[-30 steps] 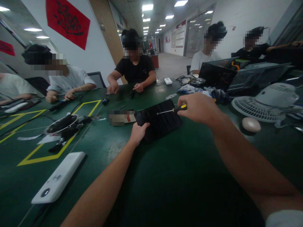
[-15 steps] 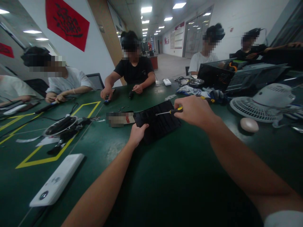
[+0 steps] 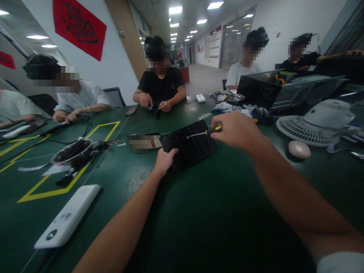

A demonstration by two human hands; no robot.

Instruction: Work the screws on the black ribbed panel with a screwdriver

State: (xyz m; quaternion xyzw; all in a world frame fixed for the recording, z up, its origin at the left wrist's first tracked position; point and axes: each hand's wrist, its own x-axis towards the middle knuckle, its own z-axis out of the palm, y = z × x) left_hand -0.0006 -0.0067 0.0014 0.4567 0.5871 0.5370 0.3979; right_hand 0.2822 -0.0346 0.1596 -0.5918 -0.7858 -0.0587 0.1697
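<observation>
My left hand (image 3: pixel 165 161) grips the near left corner of a flat black panel (image 3: pixel 193 149) with ridges across it, thumb on top. The panel lies tilted above the green table. My right hand (image 3: pixel 234 131) is closed round the yellow and black handle of a screwdriver (image 3: pixel 214 129). Its metal shaft points left over the panel, and the tip is at a small pale spot on the panel's upper face; whether it touches is too small to tell. Just left of the panel is a beige and black object (image 3: pixel 145 142), partly blurred out.
A white power bank (image 3: pixel 68 216) lies at the near left, behind it a ring-shaped part with cables (image 3: pixel 74 151). To the right are a white fan (image 3: pixel 315 121) and a pale rounded mouse-like object (image 3: pixel 299 149). Several people sit round the green table (image 3: pixel 222 212).
My right hand has shifted slightly right and the screwdriver handle has tilted up a little. The panel stays put. Across the table, a person's hand has moved toward their other hand.
</observation>
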